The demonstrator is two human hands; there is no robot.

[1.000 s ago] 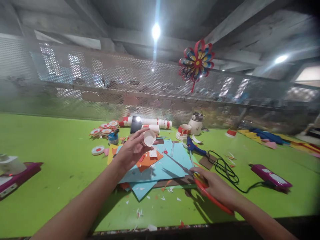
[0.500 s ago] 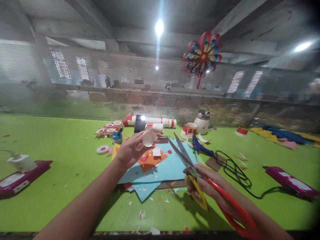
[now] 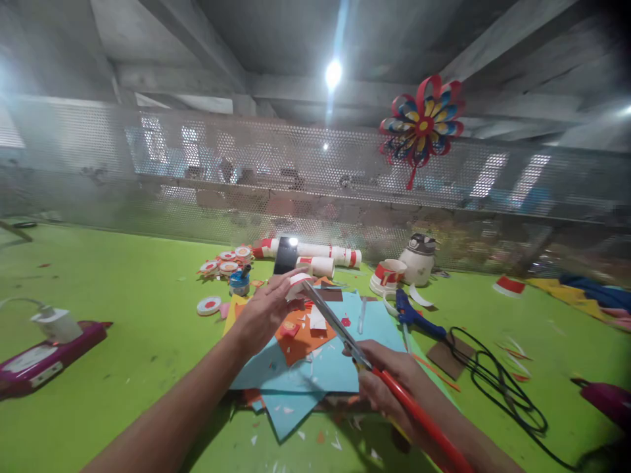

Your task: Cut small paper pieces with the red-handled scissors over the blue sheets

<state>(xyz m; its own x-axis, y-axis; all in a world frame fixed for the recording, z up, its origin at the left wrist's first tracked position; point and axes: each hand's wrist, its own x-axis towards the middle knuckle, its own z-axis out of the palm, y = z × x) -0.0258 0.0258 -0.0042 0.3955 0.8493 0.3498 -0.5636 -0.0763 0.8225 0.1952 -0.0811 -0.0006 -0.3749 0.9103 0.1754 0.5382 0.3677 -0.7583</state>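
Your worktop (image 3: 148, 282), counted
You hold one pair of scissors (image 3: 340, 329) and one roll (image 3: 298, 284); you also have one glue gun (image 3: 417, 317), two power strips (image 3: 54, 364), five visible discs (image 3: 209, 305), and one pot (image 3: 417, 263) near the far edge.

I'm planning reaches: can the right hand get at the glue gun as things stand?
Probably not while the right hand grips the scissors, though the glue gun lies close by, uncovered.

Long metal scissors (image 3: 349, 343) with silver-grey blades and a red outer handle. Short white paper cylinder (image 3: 297, 288): thin red line along the rim. Flat light-blue paper sheet (image 3: 330, 371); angular orange paper piece (image 3: 304, 345). Pistol-shaped blue plastic glue gun (image 3: 418, 317). Round looped paper flower ornament (image 3: 424, 126): red outer loops, blue and yellow inner loops. Flat worktop (image 3: 138, 289): bright green.
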